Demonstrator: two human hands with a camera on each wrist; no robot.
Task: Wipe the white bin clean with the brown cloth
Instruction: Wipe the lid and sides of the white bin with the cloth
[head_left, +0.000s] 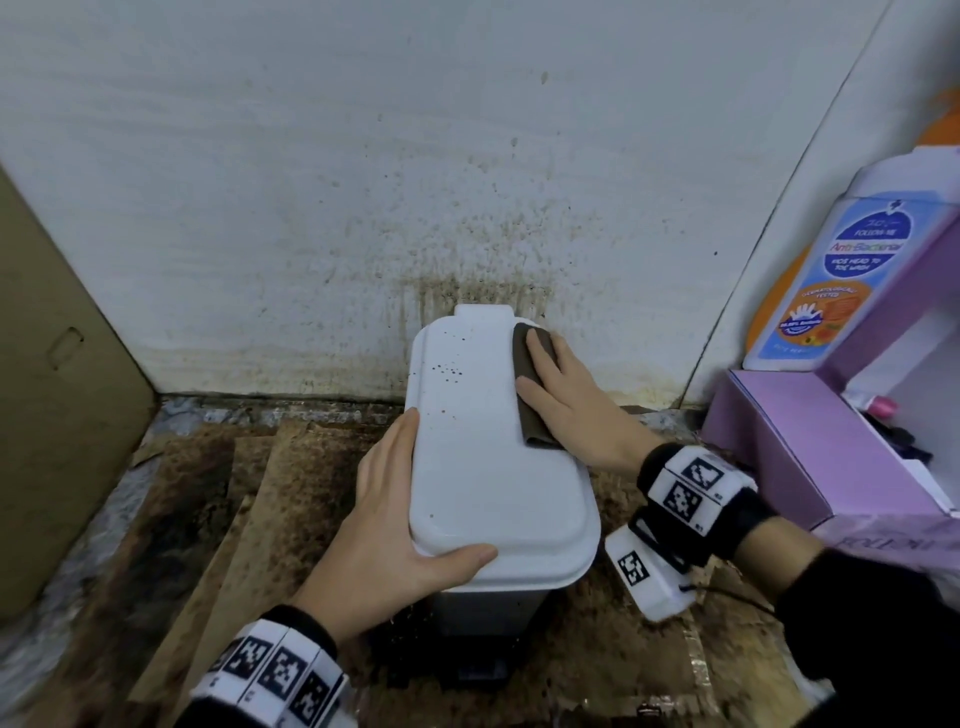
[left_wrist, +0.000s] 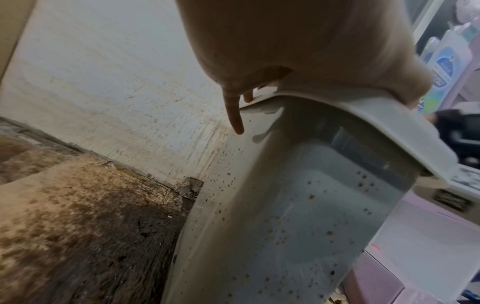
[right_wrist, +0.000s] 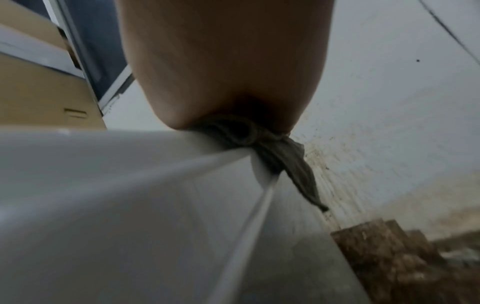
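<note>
The white bin (head_left: 488, 467) stands on the floor against the wall, lid down, with dark specks on the lid's far left part. My right hand (head_left: 561, 395) lies flat on the brown cloth (head_left: 527, 410), pressing it on the lid's far right edge. In the right wrist view the cloth (right_wrist: 283, 158) bunches under my palm (right_wrist: 226, 72) and hangs over the lid's rim (right_wrist: 103, 174). My left hand (head_left: 395, 499) grips the lid's near left corner, thumb on top, fingers along the side. The left wrist view shows the bin's speckled grey side (left_wrist: 298, 216) below my left hand (left_wrist: 285, 51).
The stained wall (head_left: 467, 234) is right behind the bin. A purple shelf unit (head_left: 810, 452) with a wash bottle (head_left: 841, 270) stands close on the right. A cardboard panel (head_left: 52, 364) leans at the left. Dirty cardboard sheets (head_left: 234, 519) cover the floor.
</note>
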